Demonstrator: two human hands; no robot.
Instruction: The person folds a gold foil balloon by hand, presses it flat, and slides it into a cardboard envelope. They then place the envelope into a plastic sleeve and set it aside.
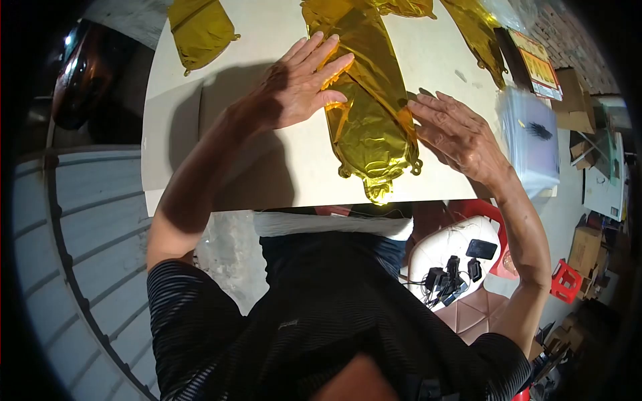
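Note:
A flat gold foil balloon (374,127) with small tabs at its rounded near end lies lengthwise on the pale table. My left hand (294,83) is open, fingers spread, with the fingertips on the balloon's left edge. At its right edge is my right hand (458,134), open with the fingers stretched out and the fingertips touching or very close to the foil. Creases run across the middle of the balloon, and its far end is cut off by the view.
More gold foil pieces lie at the far left (202,33) and far right (478,40) of the table (234,174). A stack of clear plastic bags (531,137) sits at the right edge. Below, a white stool (428,257) carries a phone (481,249) and black adapters with cables (445,281).

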